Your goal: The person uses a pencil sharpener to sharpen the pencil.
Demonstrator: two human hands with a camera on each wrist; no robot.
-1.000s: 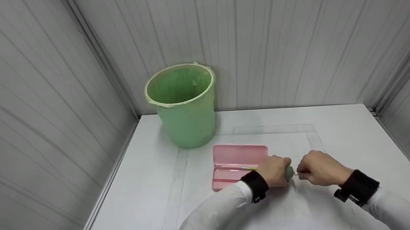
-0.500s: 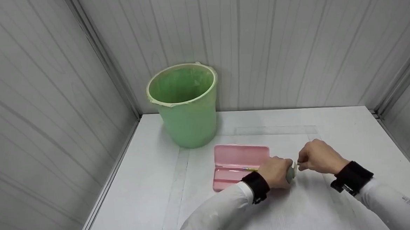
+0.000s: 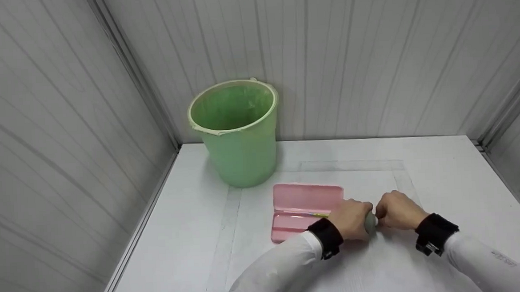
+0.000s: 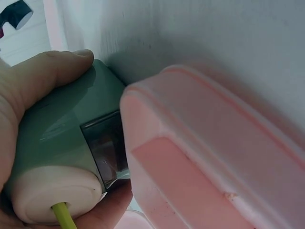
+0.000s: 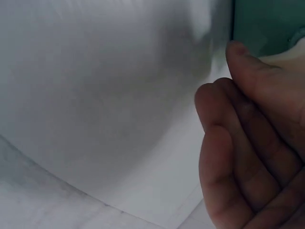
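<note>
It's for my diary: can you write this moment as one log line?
left hand: holds sharpener; right hand: curled at crank; pencil: in sharpener; pink case: open; bucket: upright

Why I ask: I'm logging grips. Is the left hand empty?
No, the left wrist view shows the left hand gripping a green sharpener, with a yellow-green pencil in its end hole.

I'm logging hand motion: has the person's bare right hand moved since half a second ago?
Yes. Against the flat, translucent tape strip on the white tabletop in the head view, the bare right hand has shifted frontward and slightly left.
</note>
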